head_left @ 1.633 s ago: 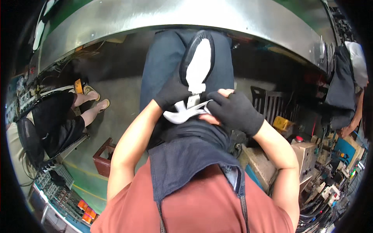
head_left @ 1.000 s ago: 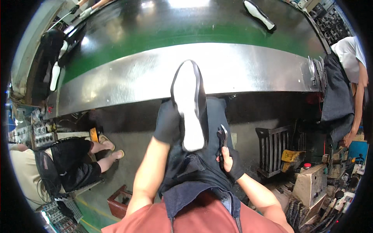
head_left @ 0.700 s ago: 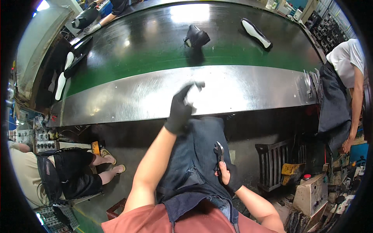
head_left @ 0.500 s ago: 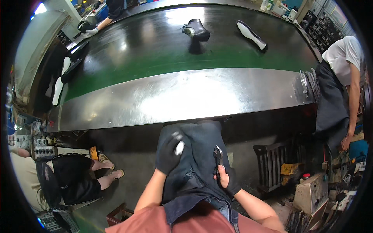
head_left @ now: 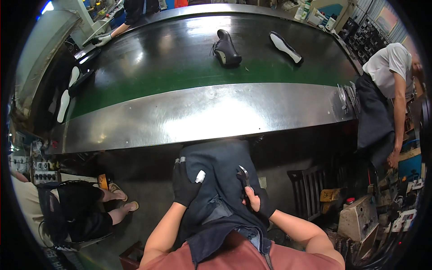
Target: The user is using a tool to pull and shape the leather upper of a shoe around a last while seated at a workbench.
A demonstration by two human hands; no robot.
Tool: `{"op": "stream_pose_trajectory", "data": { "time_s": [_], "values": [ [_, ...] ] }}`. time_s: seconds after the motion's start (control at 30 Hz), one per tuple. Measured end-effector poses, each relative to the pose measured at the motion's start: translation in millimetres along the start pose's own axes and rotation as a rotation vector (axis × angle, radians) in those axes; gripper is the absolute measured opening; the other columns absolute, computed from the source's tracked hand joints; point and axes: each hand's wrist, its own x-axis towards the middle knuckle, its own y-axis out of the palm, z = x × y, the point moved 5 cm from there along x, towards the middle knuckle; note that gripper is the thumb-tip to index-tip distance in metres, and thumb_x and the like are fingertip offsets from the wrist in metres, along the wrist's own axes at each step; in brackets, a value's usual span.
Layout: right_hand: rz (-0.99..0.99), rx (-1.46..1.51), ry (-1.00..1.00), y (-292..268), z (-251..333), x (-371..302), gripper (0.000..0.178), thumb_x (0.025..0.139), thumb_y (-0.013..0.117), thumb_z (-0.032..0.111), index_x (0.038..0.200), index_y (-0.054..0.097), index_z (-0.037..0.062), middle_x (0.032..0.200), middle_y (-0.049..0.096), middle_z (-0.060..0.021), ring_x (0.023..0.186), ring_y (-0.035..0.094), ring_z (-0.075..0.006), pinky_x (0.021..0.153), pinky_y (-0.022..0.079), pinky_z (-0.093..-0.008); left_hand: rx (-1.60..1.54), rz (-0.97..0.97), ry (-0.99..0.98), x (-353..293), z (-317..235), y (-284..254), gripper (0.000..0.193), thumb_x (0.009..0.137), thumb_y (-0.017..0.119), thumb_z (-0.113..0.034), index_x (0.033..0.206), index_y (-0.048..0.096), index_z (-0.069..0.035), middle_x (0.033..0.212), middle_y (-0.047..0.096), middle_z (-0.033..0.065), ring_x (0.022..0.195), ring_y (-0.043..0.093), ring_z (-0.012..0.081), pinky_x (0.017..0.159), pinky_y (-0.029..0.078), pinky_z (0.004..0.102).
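My left hand [head_left: 186, 183], in a dark glove, is at the left side of my dark apron [head_left: 220, 157]. Its fingers are stretched out, with white wrapping on the thumb and pale bands near the fingertips; it holds nothing. Closed around the handles of metal pincers [head_left: 243, 175] is my right hand [head_left: 258, 201], also in a dark glove with the thumb bare. The jaws point up and away from me, over the apron. Beyond the metal ledge, a black laced shoe [head_left: 228, 51] lies on the belt. To its right a black shoe with a white sole [head_left: 286, 47] lies sole up.
A shiny metal ledge [head_left: 198, 114] runs between me and the green-black belt [head_left: 157, 74]. More white-soled shoes [head_left: 64, 105] are at its left end. One co-worker stands at right [head_left: 382, 94], another sits at lower left [head_left: 74, 207]; a third's gloved hand [head_left: 104, 40] is far left.
The laced shoe, earlier apart from its shadow, has turned and now lies on the belt. My left hand's fingers have straightened. The far co-worker's hand no longer shows the dark bulky object. The view shifted slightly.
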Motion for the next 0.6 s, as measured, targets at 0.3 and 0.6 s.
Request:
{"op": "stream_pose_trajectory", "data": {
  "time_s": [0.3, 0.6],
  "values": [
    [-0.095, 0.066, -0.015, -2.3, 0.9, -12.7, 0.05, 0.101, 0.049, 0.045, 0.079, 0.059, 0.0013, 0.064, 0.059, -0.0046, 0.06, 0.065, -0.0143, 0.058, 0.051, -0.0282, 0.034, -0.015, 0.031, 0.7, -0.3, -2.2, 0.086, 0.084, 0.07, -0.044, 0.144, 0.032, 0.004, 0.142, 0.036, 0.035, 0.132, 0.036, 0.0499, 0.111, 0.031, 0.0528],
    [-0.095, 0.037, -0.101, -8.8, 2.6, -12.7, 0.047, 0.101, 0.048, 0.042, 0.078, 0.058, 0.0026, 0.064, 0.058, -0.0048, 0.06, 0.065, -0.0154, 0.059, 0.051, -0.0294, 0.025, -0.062, 0.004, -9.2, 13.5, -4.7, 0.084, 0.084, 0.069, -0.043, 0.144, 0.034, 0.004, 0.143, 0.035, 0.0351, 0.133, 0.035, 0.05, 0.111, 0.031, 0.0522]
  ]
}}
